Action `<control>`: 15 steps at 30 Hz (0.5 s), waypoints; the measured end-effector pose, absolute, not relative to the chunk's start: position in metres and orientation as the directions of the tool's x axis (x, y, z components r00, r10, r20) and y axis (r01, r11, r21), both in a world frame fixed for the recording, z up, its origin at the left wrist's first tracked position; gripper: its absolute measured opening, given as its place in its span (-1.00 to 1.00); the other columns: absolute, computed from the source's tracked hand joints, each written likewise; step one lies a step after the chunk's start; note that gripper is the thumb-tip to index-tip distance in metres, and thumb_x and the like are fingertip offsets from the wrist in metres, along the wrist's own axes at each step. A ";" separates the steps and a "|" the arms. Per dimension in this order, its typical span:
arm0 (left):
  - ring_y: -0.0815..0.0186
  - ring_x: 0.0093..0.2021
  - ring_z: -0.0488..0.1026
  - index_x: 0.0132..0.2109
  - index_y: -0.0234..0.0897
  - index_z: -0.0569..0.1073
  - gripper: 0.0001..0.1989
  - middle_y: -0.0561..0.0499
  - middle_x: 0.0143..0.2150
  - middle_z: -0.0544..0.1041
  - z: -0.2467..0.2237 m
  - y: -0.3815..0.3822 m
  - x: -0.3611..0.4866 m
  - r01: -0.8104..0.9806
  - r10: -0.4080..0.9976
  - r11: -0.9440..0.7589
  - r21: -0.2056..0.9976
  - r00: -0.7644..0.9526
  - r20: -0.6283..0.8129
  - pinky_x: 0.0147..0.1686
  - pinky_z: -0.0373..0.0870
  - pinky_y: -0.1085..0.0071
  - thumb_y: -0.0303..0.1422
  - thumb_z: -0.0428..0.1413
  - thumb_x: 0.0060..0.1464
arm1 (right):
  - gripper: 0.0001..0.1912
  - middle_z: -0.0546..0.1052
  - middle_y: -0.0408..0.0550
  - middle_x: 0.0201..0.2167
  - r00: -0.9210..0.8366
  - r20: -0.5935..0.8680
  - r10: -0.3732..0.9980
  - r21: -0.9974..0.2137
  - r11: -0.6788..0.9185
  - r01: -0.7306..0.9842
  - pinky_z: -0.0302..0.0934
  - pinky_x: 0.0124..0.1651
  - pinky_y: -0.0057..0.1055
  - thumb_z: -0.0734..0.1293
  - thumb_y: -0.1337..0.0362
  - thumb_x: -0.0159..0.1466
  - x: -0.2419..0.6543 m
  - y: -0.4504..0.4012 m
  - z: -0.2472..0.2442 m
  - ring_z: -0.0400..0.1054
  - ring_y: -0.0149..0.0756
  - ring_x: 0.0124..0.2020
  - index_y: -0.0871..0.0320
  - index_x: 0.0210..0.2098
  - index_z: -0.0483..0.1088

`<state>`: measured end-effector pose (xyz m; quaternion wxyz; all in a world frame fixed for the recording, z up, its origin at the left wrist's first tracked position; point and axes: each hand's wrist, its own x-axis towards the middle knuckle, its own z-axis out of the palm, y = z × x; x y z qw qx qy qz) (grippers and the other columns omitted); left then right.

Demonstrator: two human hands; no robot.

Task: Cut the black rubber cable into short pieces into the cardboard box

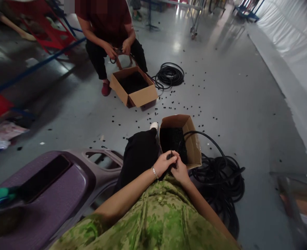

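Note:
My left hand (pixel 163 164), with a bracelet at its wrist, is closed near the front edge of an open cardboard box (pixel 194 146). My right hand (pixel 179 170) is closed right beside it, the fingers of both meeting around a small dark piece. What exactly each holds is too small and dark to make out. Many small black pieces (pixel 172 137) fill the box below. A black hose (pixel 208 135) arches from the box to a coiled pile (pixel 221 173) on the floor at its right.
A seated person (pixel 108 31) works over another cardboard box (pixel 144 96) of black pieces, with coiled hose (pixel 170 74) beside it. Small black bits dot the floor. At left, a purple plastic chair (pixel 62 205) carries a dark phone (pixel 45 177). A bin (pixel 299 201) stands at right.

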<state>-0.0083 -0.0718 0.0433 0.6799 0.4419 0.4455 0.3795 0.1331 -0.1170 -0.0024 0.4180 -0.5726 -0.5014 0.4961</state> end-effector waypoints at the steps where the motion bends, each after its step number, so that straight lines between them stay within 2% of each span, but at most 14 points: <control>1: 0.16 -0.10 0.49 -0.07 -0.23 0.57 -0.56 -0.07 -0.17 0.57 0.040 -0.074 -0.009 -0.051 0.919 0.241 0.969 0.333 -0.211 0.05 0.41 0.18 -0.03 0.28 0.02 | -0.36 0.58 -0.02 0.08 0.021 -0.172 0.985 -0.976 -0.174 0.131 0.26 0.31 0.05 0.44 0.31 0.09 0.133 -0.118 -0.004 0.46 -0.03 0.14 -0.01 0.18 0.43; 4: 0.08 0.15 0.43 0.19 -0.19 0.48 -0.49 -0.17 0.10 0.51 0.032 -0.076 -0.013 0.129 0.931 0.004 0.992 0.361 -0.051 0.22 0.33 0.08 -0.13 0.20 0.13 | -0.46 0.62 0.01 -0.09 0.062 -0.243 0.968 -0.970 -0.243 -0.016 0.41 0.12 -0.04 0.51 0.20 0.09 0.135 -0.124 -0.008 0.53 -0.03 -0.03 0.04 0.08 0.49; 7: 0.12 0.10 0.47 0.27 -0.17 0.41 -0.51 -0.15 0.06 0.51 0.031 -0.076 -0.014 0.249 0.917 -0.111 0.962 0.400 0.003 0.17 0.40 0.11 -0.24 0.09 0.23 | -0.44 0.58 -0.08 -0.35 0.087 -0.324 0.942 -0.940 -0.309 -0.147 0.46 -0.26 -0.22 0.52 0.12 0.12 0.139 -0.131 -0.008 0.49 -0.19 -0.39 0.08 0.10 0.46; 9: 0.17 0.00 0.52 0.30 -0.15 0.38 -0.52 -0.11 -0.03 0.54 0.037 -0.078 -0.014 0.317 0.890 -0.187 0.930 0.455 0.024 0.09 0.46 0.18 -0.31 0.03 0.26 | -0.40 0.51 -0.16 -0.46 0.122 -0.338 0.933 -0.929 -0.309 -0.205 0.40 -0.39 -0.29 0.51 0.10 0.15 0.142 -0.136 -0.001 0.39 -0.27 -0.51 0.08 0.15 0.42; 11: 0.19 -0.08 0.54 0.34 -0.15 0.32 -0.47 -0.10 -0.07 0.55 0.049 -0.082 -0.011 0.356 0.838 -0.319 0.878 0.539 0.086 0.00 0.49 0.21 -0.36 0.00 0.24 | -0.37 0.52 -0.15 -0.42 0.154 -0.313 0.937 -0.929 -0.268 -0.256 0.42 -0.32 -0.28 0.51 0.11 0.16 0.144 -0.140 0.011 0.43 -0.24 -0.44 0.06 0.19 0.39; 13: 0.16 -0.10 0.54 0.38 -0.19 0.27 -0.41 -0.15 -0.03 0.55 0.063 -0.089 -0.008 0.341 0.752 -0.492 0.801 0.630 0.194 -0.04 0.50 0.20 -0.36 -0.01 0.21 | -0.34 0.58 -0.07 -0.23 0.169 -0.288 0.943 -0.922 -0.224 -0.316 0.45 -0.13 -0.22 0.51 0.13 0.14 0.146 -0.142 0.024 0.50 -0.16 -0.23 0.02 0.22 0.36; 15: 0.11 -0.06 0.53 0.38 -0.25 0.27 -0.41 -0.21 -0.01 0.55 0.074 -0.097 -0.002 0.290 0.653 -0.627 0.723 0.701 0.285 -0.04 0.49 0.17 -0.34 -0.02 0.21 | -0.30 0.59 -0.05 -0.15 0.129 -0.290 0.948 -0.906 -0.228 -0.358 0.43 0.03 -0.14 0.50 0.12 0.15 0.147 -0.143 0.033 0.51 -0.11 -0.12 0.00 0.25 0.33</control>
